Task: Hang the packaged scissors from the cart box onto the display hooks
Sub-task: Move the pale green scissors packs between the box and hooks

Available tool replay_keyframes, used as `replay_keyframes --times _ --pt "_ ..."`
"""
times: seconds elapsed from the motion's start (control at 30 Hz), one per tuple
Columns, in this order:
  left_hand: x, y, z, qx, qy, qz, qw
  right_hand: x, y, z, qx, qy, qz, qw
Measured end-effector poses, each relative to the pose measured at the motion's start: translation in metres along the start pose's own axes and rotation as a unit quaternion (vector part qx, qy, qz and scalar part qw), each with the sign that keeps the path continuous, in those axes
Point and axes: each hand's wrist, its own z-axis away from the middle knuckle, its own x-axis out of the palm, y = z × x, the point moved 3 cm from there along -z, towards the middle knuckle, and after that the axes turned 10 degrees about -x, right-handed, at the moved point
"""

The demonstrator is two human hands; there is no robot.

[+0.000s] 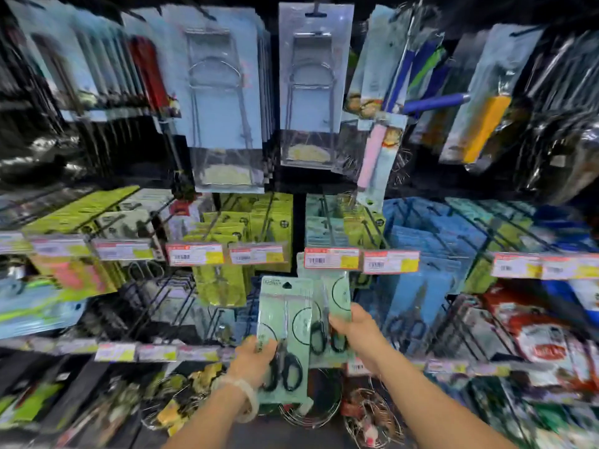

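Now left hand (256, 358) grips one scissors pack (283, 338) upright, hang-hole up; right hand (351, 332) holds second pack (334, 315). Hook (327, 222) lies farther, above right.

The whole picture is blurred by motion, so the print on the price labels (331, 258) along the shelf rail cannot be read, and the goods at the left and right edges of the display are only smears of colour. The left hand (254, 362) covers the lower left corner of the front scissors pack (285, 338), and this pack hides the left part of the second scissors pack (334, 319), whose right edge is under the right hand (351, 332). Both forearms are cut off by the bottom edge, and I cannot tell if the second pack's top already sits on a hook.
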Motion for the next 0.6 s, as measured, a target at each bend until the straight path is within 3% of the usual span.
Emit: replay_keyframes --times 0.17,0.4,0.5,0.6 --pt "0.005 0.004 -0.008 0.022 -0.016 0.031 0.999 -0.004 -0.003 -0.016 0.023 0.031 -0.036 0.999" --pt "0.008 0.011 -0.007 0.013 -0.035 0.035 0.999 -0.006 0.007 -0.029 0.044 0.045 0.013 0.998" --pt "0.013 0.017 -0.009 0.016 -0.031 0.025 0.999 -0.018 0.002 -0.026 0.043 0.073 0.093 0.992" --pt "0.025 0.016 -0.013 -0.004 -0.029 0.016 0.999 -0.018 -0.009 -0.006 0.022 0.02 0.1 0.995"
